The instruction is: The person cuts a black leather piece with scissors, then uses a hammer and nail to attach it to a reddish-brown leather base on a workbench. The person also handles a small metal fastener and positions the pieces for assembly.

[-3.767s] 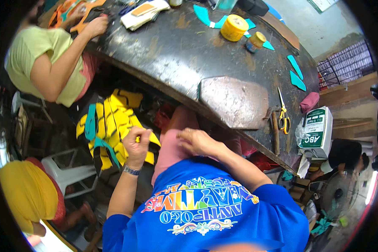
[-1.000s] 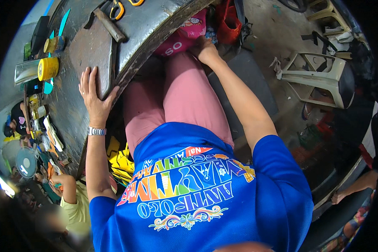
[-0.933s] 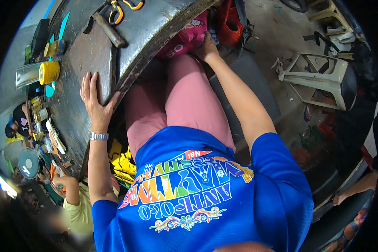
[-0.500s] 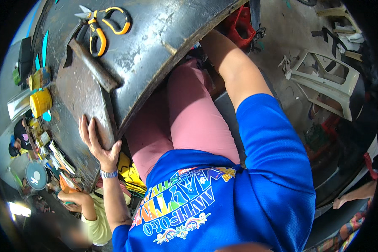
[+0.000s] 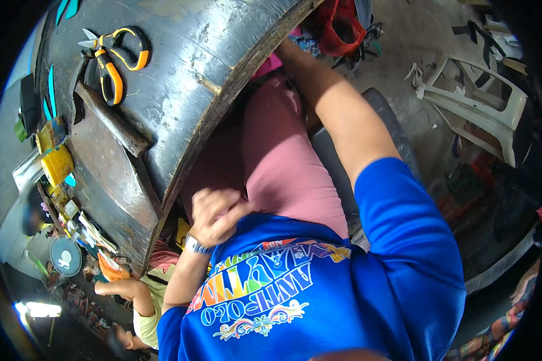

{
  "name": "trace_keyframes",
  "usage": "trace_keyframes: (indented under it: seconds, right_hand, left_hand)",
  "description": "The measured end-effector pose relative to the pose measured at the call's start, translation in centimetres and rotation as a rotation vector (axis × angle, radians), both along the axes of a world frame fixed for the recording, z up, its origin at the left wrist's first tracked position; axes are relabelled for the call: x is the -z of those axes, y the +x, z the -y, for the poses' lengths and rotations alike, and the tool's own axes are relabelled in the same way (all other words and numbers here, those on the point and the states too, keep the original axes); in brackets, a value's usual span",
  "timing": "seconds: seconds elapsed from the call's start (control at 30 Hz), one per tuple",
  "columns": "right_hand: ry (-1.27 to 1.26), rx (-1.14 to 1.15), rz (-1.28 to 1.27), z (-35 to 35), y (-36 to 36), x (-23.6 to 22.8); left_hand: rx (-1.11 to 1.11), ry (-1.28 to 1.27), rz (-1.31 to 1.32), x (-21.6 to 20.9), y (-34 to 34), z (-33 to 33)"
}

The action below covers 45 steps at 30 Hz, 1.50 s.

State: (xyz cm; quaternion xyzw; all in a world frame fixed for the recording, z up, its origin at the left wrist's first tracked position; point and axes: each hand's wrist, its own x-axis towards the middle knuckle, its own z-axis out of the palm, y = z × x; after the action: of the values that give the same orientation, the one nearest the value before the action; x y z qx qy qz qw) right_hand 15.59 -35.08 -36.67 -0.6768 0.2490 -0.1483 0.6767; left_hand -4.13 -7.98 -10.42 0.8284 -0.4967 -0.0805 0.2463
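Over my lap, beside the table edge, my left hand hangs with its fingers curled inward. They are smeared by motion, and I cannot make out anything in them. My right forearm reaches forward to the table's edge, where the right hand is hidden. Close to that wrist lies something bright pink. On the dark worktable rest snips with yellow-and-black handles, their jaws apart. Next to them a hammer lies partly on a flat, worn slab at the table's near edge.
A red bag-like thing sits beyond my right arm. Along the table's left side are a yellow container and teal strips. A person in a light yellow top works at lower left. On the right floor lies a pale plastic chair.
My left hand has come off the slab and moved right, over my lap, its fingers now curled. The right hand stays hidden at the table edge. The whole view has shifted slightly.
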Motion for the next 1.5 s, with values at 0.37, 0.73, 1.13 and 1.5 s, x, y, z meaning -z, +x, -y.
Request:
trace_keyframes:
  seconds: [0.37, 0.73, 1.13, 1.5]
  right_hand:
    - [-0.704, -0.934, -0.456, -3.9, -8.8, 5.4]
    - [0.594, -1.63, 0.329, -19.8, -18.2, -12.7]
    - [1.001, -1.722, 0.2, -24.9, -22.5, -15.6]
    - [0.599, -0.183, -0.477, -4.7, -11.8, -8.9]
  left_hand:
    - [-0.369, 0.293, -0.617, 1.3, 1.1, -0.2]
    - [-1.168, 0.338, -0.624, -5.6, -8.0, -11.3]
    - [-1.156, 0.347, -0.795, -2.9, -8.6, -14.3]
    - [-1.1, 0.035, -0.904, -2.6, -8.1, -12.7]
